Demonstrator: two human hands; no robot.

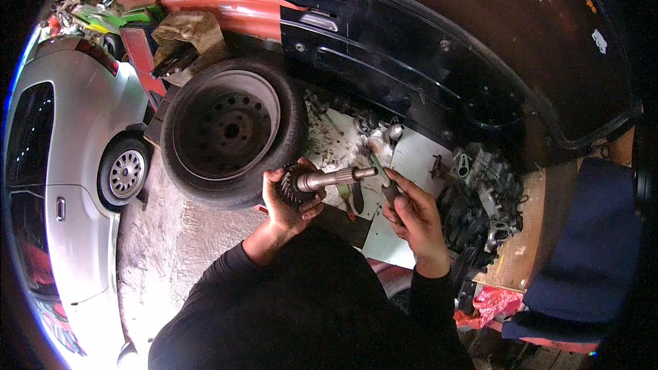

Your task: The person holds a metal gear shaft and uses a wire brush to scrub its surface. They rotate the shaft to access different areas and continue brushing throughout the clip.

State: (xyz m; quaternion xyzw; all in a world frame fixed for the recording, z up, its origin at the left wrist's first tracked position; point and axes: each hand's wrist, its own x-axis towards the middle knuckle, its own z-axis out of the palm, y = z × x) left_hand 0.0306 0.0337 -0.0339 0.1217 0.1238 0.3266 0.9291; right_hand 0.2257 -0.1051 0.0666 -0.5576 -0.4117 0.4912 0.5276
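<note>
A silver car [82,178] is cut off on the left. A big black panel [384,41] stands behind the white desk [404,233]. Metal parts [490,192] hide the desk's right edge. A wheel [291,137] sits by its left edge. Over that edge is a gear shaft [329,179]; the left hand's [282,209] grip wraps its toothed end, hiding some teeth. The right hand's [419,223] grip is closed around a thin tool [391,190], its tip hard to see.

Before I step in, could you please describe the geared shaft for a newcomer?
Find the big loose wheel left of centre. By its lower right edge, the left hand holds the geared shaft, pointing right; unlike the slim tool in the right hand, it carries a toothed gear.
</note>
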